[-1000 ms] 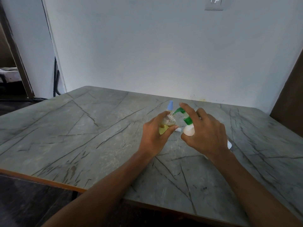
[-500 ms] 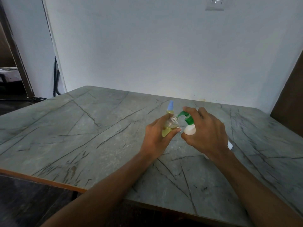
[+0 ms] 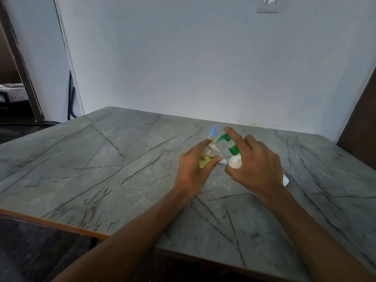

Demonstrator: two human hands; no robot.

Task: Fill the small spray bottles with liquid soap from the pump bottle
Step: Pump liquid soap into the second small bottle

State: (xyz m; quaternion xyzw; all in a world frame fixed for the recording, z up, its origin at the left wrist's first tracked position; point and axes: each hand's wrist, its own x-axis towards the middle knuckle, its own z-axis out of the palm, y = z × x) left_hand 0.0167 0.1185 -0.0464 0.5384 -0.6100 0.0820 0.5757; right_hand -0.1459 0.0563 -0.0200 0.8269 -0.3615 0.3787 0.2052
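My left hand (image 3: 191, 171) grips a small clear spray bottle (image 3: 208, 156), uncapped and tilted, with yellow liquid in its lower half. My right hand (image 3: 257, 167) is wrapped around the white pump bottle (image 3: 235, 162), index finger resting on its green pump head (image 3: 227, 141). The green nozzle tip sits right at the small bottle's open threaded neck. Behind them stands a second small spray bottle with a pale blue cap (image 3: 212, 132). A small white cap (image 3: 223, 161) lies on the table between my hands.
Everything sits on a grey marble-patterned table (image 3: 101, 159) with an orange front edge, pushed against a white wall. A dark wooden panel (image 3: 360, 123) rises at the right. A doorway and a black cable are at the far left.
My right index finger has lifted again and the green pump head has risen after being pressed down half a second ago. The left hand holds the small bottle in the same spot.
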